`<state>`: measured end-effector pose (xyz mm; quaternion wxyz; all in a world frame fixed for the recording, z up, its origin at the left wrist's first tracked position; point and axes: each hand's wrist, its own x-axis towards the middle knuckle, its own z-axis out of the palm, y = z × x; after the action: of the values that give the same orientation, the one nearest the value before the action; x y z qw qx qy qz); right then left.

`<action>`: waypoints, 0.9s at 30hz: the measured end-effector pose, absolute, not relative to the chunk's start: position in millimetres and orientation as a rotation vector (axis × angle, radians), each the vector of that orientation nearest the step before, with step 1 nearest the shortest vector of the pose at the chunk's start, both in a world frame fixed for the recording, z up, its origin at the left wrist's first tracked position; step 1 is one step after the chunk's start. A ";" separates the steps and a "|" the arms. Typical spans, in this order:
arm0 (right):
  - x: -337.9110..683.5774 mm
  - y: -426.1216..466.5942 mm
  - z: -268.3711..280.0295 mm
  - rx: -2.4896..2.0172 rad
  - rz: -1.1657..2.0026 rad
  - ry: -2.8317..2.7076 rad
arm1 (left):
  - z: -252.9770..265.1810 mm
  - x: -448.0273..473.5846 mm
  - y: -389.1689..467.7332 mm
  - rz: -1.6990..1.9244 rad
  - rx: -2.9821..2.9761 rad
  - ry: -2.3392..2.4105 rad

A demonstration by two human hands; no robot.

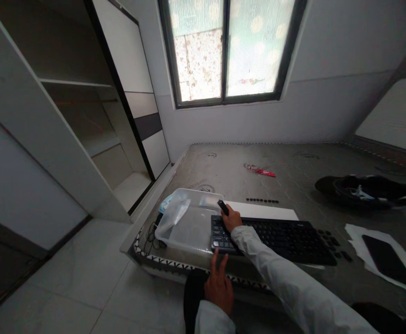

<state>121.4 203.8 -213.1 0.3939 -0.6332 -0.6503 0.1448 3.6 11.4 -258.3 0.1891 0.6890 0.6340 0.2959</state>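
A black keyboard [275,239] lies near the front edge of the mattress. Over its left part, my right hand [232,219] is closed around a short black stick-shaped object [222,207], whose exact kind I cannot make out. My left hand [219,286] is lower, just in front of the keyboard's near left corner, with its fingers apart and nothing in it. Small black keycaps [331,241] lie scattered beside the keyboard's right end. Behind it, more keycaps stand in a row [262,200], beyond a white flat strip [263,211].
A clear plastic bin [189,234] with a small bag inside stands left of the keyboard. To the right are a phone-like black slab [389,260] on white paper and a black cap [331,188]. A red packet [261,171] lies farther back on the mattress [220,162].
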 end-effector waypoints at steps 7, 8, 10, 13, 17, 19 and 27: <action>119.9 204.6 -220.5 -1.560 0.373 -1.692 | -253.6 2.9 10.1 0.771 1.945 1.784; 119.8 204.8 -218.5 -1.554 0.380 -1.649 | -252.7 2.3 9.9 0.770 1.948 1.781; 121.1 206.1 -212.2 -1.543 0.380 -1.515 | -250.7 1.0 9.6 0.752 1.942 1.771; 128.7 210.4 -200.0 -1.566 0.373 -1.282 | -247.4 -0.7 9.2 0.735 1.927 1.758; 149.9 216.1 -185.6 -1.647 0.427 -1.117 | -244.9 -1.9 8.4 0.775 1.926 1.732; 162.3 215.5 -180.5 -1.674 0.451 -1.175 | -245.2 -2.3 8.1 0.784 1.933 1.716; 192.3 188.0 -178.7 -1.727 0.385 -2.016 | -245.9 -1.0 8.8 0.744 1.916 1.748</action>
<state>192.3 188.0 -178.7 0.2274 -0.6270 -0.7319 0.1398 -1.0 8.8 -245.9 0.2199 0.6926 0.6321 0.2689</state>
